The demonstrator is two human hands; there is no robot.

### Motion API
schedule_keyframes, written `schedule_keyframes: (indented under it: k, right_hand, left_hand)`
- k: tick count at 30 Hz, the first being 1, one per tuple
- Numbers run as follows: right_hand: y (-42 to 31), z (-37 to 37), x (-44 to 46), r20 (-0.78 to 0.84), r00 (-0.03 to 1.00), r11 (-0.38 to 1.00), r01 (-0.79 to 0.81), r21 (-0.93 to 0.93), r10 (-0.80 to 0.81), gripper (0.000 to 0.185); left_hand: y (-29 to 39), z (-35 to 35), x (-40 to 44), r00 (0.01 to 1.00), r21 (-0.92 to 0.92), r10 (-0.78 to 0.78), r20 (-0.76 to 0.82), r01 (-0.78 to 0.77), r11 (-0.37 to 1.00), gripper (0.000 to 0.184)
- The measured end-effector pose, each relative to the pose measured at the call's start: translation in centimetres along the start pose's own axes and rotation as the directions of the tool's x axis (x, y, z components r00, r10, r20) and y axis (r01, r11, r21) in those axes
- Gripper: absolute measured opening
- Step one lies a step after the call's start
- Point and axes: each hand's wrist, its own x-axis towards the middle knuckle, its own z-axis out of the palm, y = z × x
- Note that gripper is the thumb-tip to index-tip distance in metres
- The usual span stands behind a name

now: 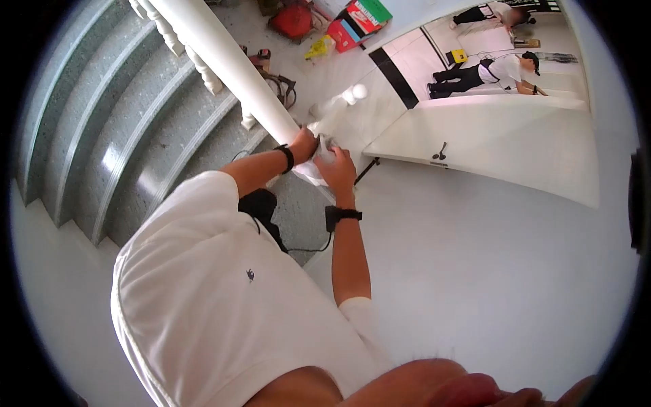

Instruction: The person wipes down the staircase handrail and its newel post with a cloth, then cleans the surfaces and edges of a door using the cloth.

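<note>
My left hand (303, 144), with a black band at its wrist, is closed at the near end of a thick white handrail (234, 64); what it grips is hidden. Close beside it, my right hand (337, 168) has its fingers bent round a crumpled greyish-white material (326, 145), cloth or paper, which lies between the two hands. A black device with a cable is strapped to my right wrist. More pale material shows under the hands.
Grey stone stairs (129, 129) curve at the left, with white balusters (202, 68). A white rounded knob (354, 93) stands beyond my hands. Red items (291, 22) and a red-green box (357, 26) lie farther off. Beside a white door (475, 142), two people (502, 71) appear through an opening.
</note>
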Motion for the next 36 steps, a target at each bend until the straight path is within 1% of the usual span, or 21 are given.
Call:
schedule_keyframes:
  k: [1,2,4,5,6,7,11,13,14,16,19,22,26,27,28,30,31,32,33,35,36]
  right_hand:
    - [0.0,-0.6,0.6,0.177,0.980,0.995,-0.088,-0.045,0.095,0.056]
    - [1.0,-0.2,1.5,0.185,0.978,0.994,-0.092,-0.052,0.100,0.056]
    - [2.4,0.8,2.6,0.249,0.967,0.998,-0.060,0.023,0.052,0.057]
    - [2.9,0.9,3.0,0.256,0.965,0.997,-0.072,0.027,0.063,0.057]
    - [2.1,-0.1,3.6,0.364,0.929,0.995,-0.091,0.032,0.073,0.055]
    - [1.7,-0.7,4.3,0.461,0.884,0.994,-0.099,0.038,0.071,0.053]
    - [3.9,1.3,5.4,0.485,0.874,0.994,-0.062,0.088,0.011,0.055]
    - [4.4,1.4,4.9,0.458,0.887,0.994,-0.096,0.059,0.059,0.056]
    - [4.7,1.6,4.6,0.457,0.888,0.994,-0.089,0.061,0.052,0.056]
    - [4.7,1.5,3.6,0.361,0.925,0.986,-0.155,0.066,0.121,0.058]
    - [4.2,1.2,2.9,0.253,0.965,0.998,-0.061,-0.019,0.064,0.063]
    - [4.4,0.7,3.3,0.361,0.931,0.998,0.040,0.049,-0.055,0.064]
    - [4.9,1.4,2.7,0.258,0.955,0.988,0.123,0.096,-0.144,0.061]
    - [4.1,0.1,1.7,0.287,0.949,0.989,0.108,0.103,-0.133,0.055]
    - [4.0,0.3,1.2,0.278,0.948,0.985,0.130,0.111,-0.156,0.055]
    - [4.9,0.8,-1.3,0.042,0.944,0.941,0.323,0.100,-0.328,0.052]
    - [5.4,1.0,-1.9,0.082,0.926,0.930,0.363,0.063,-0.367,0.058]
    - [5.8,1.3,-2.9,0.067,0.929,0.930,0.359,0.074,-0.364,0.058]
    - [6.1,2.1,-3.8,-0.074,0.889,0.888,0.456,0.057,-0.452,0.063]
    - [7.5,3.1,-5.7,-0.262,0.766,0.801,0.597,-0.050,-0.587,0.079]
    - [7.9,3.0,-6.6,-0.254,0.774,0.803,0.596,-0.017,-0.580,0.086]
  left_hand:
    - [-0.2,1.2,0.6,0.999,-0.071,0.038,-0.032,-0.040,0.997,0.026]
    - [-0.1,2.1,1.4,0.995,-0.134,0.070,-0.074,-0.079,0.988,0.022]
    - [-0.1,1.0,1.1,0.995,-0.111,0.032,-0.098,-0.043,0.993,0.016]
    - [-0.3,1.7,1.8,0.998,-0.171,0.060,0.019,-0.056,0.984,0.018]
    - [-0.7,2.4,2.1,0.987,-0.227,0.090,0.134,-0.057,0.972,0.020]
    - [-0.8,3.5,2.2,0.996,-0.275,0.080,0.039,-0.066,0.959,0.026]
    - [-2.5,2.3,2.3,0.995,-0.320,0.087,-0.049,-0.098,0.942,0.019]
    - [-3.5,-0.2,2.2,0.967,-0.351,0.233,0.102,-0.184,0.918,0.024]
    - [-3.7,-0.4,2.3,0.969,-0.348,0.227,0.101,-0.179,0.920,0.024]
    - [-3.7,-0.7,2.0,0.981,-0.404,0.196,0.014,-0.173,0.898,0.030]
    - [-3.4,-0.8,1.3,0.992,-0.379,0.117,-0.050,-0.127,0.917,0.031]
    - [-3.1,0.1,0.8,0.991,-0.374,0.122,-0.062,-0.136,0.917,0.030]
    - [-1.9,1.2,-0.8,0.978,-0.427,-0.011,-0.208,-0.081,0.901,0.030]
    - [-1.5,1.6,-0.6,0.982,-0.464,-0.047,-0.183,-0.045,0.885,0.042]
    - [-0.8,2.3,-1.8,0.921,-0.533,-0.081,-0.381,-0.147,0.834,0.055]
    - [1.3,3.3,-4.4,0.805,-0.447,-0.211,-0.555,-0.075,0.891,0.056]
    - [2.6,3.5,-5.9,0.815,-0.440,-0.196,-0.546,-0.080,0.894,0.056]
    - [3.2,3.1,-6.8,0.854,-0.385,-0.200,-0.480,-0.001,0.923,0.059]
    - [3.4,2.6,-7.5,0.882,-0.317,-0.211,-0.421,0.075,0.946,0.061]
    - [4.8,4.2,-8.6,0.856,-0.437,-0.177,-0.485,-0.062,0.897,0.067]
    - [5.1,5.0,-8.7,0.840,-0.454,-0.151,-0.522,-0.124,0.882,0.071]
